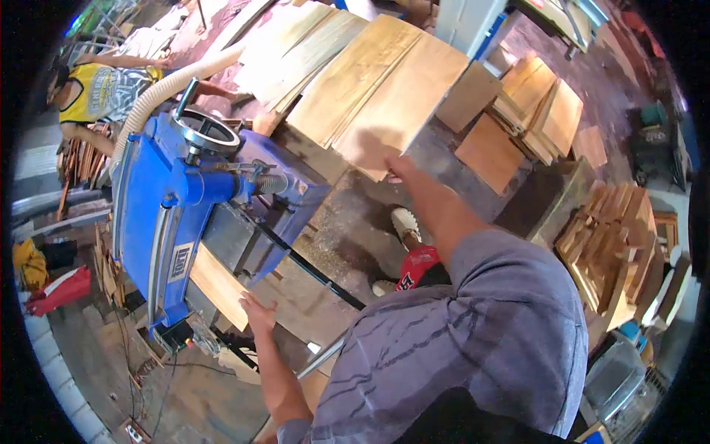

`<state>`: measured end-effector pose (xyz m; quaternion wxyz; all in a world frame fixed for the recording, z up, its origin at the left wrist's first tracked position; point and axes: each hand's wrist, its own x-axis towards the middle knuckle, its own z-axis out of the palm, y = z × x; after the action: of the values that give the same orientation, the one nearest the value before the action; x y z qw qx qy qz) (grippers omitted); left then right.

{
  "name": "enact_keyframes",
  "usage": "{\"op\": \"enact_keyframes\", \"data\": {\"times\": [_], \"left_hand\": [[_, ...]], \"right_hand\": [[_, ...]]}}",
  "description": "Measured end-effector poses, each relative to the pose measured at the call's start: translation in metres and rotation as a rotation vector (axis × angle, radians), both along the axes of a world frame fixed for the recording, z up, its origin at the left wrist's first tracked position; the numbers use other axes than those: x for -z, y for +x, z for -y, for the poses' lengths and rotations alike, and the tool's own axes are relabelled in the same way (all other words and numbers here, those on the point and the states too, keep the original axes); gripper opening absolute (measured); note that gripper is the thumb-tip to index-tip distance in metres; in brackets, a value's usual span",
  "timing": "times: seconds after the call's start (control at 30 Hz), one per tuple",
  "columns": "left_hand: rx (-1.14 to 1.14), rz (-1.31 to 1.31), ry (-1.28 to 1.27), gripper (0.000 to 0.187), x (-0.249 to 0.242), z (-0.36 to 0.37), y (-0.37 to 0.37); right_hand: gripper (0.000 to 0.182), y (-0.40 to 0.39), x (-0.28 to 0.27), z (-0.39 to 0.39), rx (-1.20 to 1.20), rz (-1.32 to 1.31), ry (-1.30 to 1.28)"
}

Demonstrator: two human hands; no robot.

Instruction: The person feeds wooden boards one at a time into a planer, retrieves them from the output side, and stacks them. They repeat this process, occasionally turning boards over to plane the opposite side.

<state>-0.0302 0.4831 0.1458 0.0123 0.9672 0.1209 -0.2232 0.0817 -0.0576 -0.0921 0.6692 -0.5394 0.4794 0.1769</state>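
Observation:
A light wooden board [219, 286] lies partly inside a blue thickness planer [166, 214], its near end sticking out. My left hand [259, 314] is at that end, fingers spread and fingertips against the board's edge. On the other side, my right hand [397, 169] is at the near corner of a wooden panel [403, 96] on a stack beside the machine. Its fingers are curled at the panel's edge and partly hidden. The planer has a metal handwheel [205, 129] on top.
A ribbed hose [174, 81] runs behind the planer. A person [107, 92] in a yellow top is beyond it. More panels [536, 111] are stacked at the back right, and wood offcuts [610, 240] are piled at the right. Cables [137, 370] cross the floor at lower left.

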Motion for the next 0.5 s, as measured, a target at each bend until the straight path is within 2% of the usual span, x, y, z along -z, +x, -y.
{"op": "enact_keyframes", "data": {"times": [0.07,0.13,0.27,0.33,0.4,0.43,0.5], "left_hand": [[-0.022,-0.003,0.003,0.111,0.001,0.000,0.007],[-0.039,-0.010,0.002,0.111,0.002,0.002,0.014],[-0.063,-0.044,-0.001,0.112,-0.001,-0.005,0.026],[-0.059,-0.046,-0.015,0.113,0.008,-0.014,0.041],[-0.019,-0.057,-0.033,0.115,0.024,-0.038,0.042],[-0.023,-0.051,-0.034,0.115,0.020,-0.035,0.044],[-0.069,-0.037,-0.039,0.117,0.006,-0.021,0.050]], "right_hand": [[0.036,0.002,0.020,0.009,-0.038,0.004,0.013],[0.028,-0.001,0.034,0.020,-0.101,0.097,0.268],[0.026,-0.013,-0.001,0.021,-0.131,0.156,0.119],[0.027,-0.015,-0.005,0.023,0.087,0.288,0.282],[0.030,-0.021,-0.021,0.035,0.007,0.322,0.302],[0.034,-0.024,-0.033,0.040,-0.069,0.346,0.318],[0.035,-0.031,-0.049,0.038,-0.043,0.408,0.346]]}}
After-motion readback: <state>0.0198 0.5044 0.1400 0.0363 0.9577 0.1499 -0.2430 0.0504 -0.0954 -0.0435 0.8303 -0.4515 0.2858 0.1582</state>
